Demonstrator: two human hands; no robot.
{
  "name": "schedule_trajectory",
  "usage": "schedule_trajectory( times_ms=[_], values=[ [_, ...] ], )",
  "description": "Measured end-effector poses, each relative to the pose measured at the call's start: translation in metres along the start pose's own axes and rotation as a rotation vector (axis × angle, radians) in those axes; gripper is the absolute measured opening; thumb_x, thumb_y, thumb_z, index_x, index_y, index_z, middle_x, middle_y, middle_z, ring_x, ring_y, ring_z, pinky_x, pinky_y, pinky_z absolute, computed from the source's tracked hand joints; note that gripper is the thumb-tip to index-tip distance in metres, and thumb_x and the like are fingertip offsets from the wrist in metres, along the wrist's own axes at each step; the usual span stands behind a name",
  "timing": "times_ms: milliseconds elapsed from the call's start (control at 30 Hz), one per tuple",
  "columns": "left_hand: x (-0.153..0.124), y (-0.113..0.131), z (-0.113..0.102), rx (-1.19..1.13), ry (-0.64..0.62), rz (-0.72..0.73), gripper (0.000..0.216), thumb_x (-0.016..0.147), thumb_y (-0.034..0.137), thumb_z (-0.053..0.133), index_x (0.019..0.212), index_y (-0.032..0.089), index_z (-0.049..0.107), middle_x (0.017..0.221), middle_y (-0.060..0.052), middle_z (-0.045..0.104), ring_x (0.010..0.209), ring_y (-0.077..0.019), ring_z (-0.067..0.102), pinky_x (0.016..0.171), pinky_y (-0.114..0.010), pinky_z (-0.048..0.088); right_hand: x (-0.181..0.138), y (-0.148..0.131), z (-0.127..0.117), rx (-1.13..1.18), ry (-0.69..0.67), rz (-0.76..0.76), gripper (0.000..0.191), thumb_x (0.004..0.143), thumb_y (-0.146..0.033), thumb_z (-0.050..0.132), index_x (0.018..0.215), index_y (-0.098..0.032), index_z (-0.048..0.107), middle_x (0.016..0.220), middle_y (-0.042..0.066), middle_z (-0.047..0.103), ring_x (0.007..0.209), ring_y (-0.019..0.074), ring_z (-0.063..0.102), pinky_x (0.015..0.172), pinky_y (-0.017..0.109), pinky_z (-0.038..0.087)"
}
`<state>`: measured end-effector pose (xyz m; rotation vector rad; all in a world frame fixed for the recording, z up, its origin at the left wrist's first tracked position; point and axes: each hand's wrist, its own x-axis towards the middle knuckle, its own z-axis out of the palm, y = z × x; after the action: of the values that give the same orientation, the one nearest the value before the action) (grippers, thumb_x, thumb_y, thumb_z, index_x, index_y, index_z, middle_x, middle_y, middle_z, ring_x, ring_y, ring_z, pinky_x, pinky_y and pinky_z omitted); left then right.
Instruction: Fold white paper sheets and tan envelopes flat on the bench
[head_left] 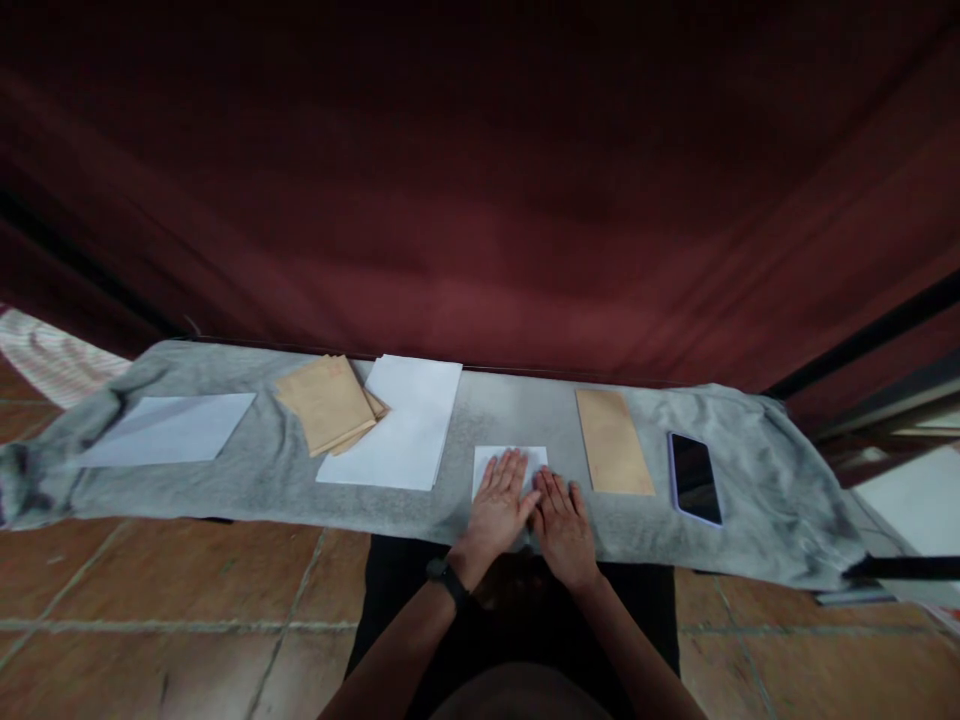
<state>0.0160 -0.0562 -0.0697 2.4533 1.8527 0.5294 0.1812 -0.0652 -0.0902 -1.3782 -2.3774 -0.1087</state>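
Observation:
A small white sheet of paper (pixel 534 457), which looks folded, lies on the cloth-covered table in front of me. My left hand (pixel 496 505) presses flat on it with fingers stretched out. Beside it, my right hand (pixel 561 525) rests palm down over the sheet's right edge, its fingers out straight. Neither hand grips anything. Part of the paper is hidden under both hands. Right of my hands lies a single brown envelope (pixel 616 443). To the left, a stack of white paper (pixel 409 430) is partly covered by a pile of brown envelopes (pixel 330 405).
A grey cloth (pixel 277 485) with wrinkled ends covers the narrow table. Another white sheet (pixel 169 430) lies at the far left. A phone (pixel 695 478) with a purple edge lies at the right. Behind the table hangs a dark red curtain (pixel 480 230).

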Motion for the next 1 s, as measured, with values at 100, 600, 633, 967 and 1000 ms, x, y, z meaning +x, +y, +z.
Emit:
schedule_trajectory(
  times_ms=[100, 600, 633, 967, 1000],
  values=[
    [-0.002, 0.02, 0.004, -0.056, -0.056, 0.093, 0.065, 0.103, 0.053, 0.03, 0.155, 0.014, 0.03, 0.162, -0.011, 0.033, 0.151, -0.0217, 0.026, 0.125, -0.044, 0.023, -0.003, 0.001, 0.0, -0.018, -0.001, -0.035, 0.061, 0.098, -0.016, 0.035, 0.158, -0.015, 0.028, 0.155, 0.014, 0.045, 0.145, 0.0277, 0.039, 0.122, 0.053, 0.023],
    [-0.019, -0.014, -0.003, 0.018, -0.018, 0.008, 0.075, 0.1, 0.061, 0.035, 0.154, 0.009, 0.031, 0.161, -0.018, 0.033, 0.152, -0.0274, 0.022, 0.124, -0.048, 0.022, -0.012, 0.007, 0.005, -0.049, 0.012, 0.003, 0.061, 0.106, -0.04, 0.031, 0.16, -0.013, 0.021, 0.154, 0.015, 0.044, 0.141, 0.0294, 0.044, 0.12, 0.051, 0.023],
    [-0.02, -0.016, -0.004, 0.029, -0.011, -0.014, 0.074, 0.1, 0.06, 0.036, 0.153, 0.008, 0.032, 0.16, -0.018, 0.034, 0.152, -0.0276, 0.023, 0.124, -0.048, 0.023, -0.013, 0.008, 0.005, -0.05, 0.018, 0.003, 0.061, 0.106, -0.04, 0.031, 0.16, -0.014, 0.021, 0.154, 0.015, 0.044, 0.141, 0.0295, 0.045, 0.12, 0.051, 0.023],
    [-0.023, -0.028, -0.01, 0.105, -0.008, -0.122, 0.069, 0.101, 0.053, 0.037, 0.152, 0.007, 0.034, 0.16, -0.018, 0.034, 0.152, -0.0283, 0.024, 0.124, -0.049, 0.024, -0.023, 0.015, 0.002, -0.052, 0.036, -0.004, 0.062, 0.106, -0.042, 0.033, 0.16, -0.015, 0.021, 0.155, 0.015, 0.044, 0.137, 0.0315, 0.048, 0.117, 0.052, 0.026],
    [-0.024, -0.028, -0.01, 0.112, -0.01, -0.128, 0.07, 0.101, 0.054, 0.037, 0.152, 0.006, 0.034, 0.159, -0.019, 0.035, 0.152, -0.0286, 0.024, 0.124, -0.049, 0.023, -0.024, 0.016, 0.001, -0.046, 0.035, -0.003, 0.061, 0.106, -0.041, 0.032, 0.16, -0.015, 0.021, 0.155, 0.015, 0.044, 0.137, 0.0314, 0.048, 0.117, 0.052, 0.026]
  ],
)
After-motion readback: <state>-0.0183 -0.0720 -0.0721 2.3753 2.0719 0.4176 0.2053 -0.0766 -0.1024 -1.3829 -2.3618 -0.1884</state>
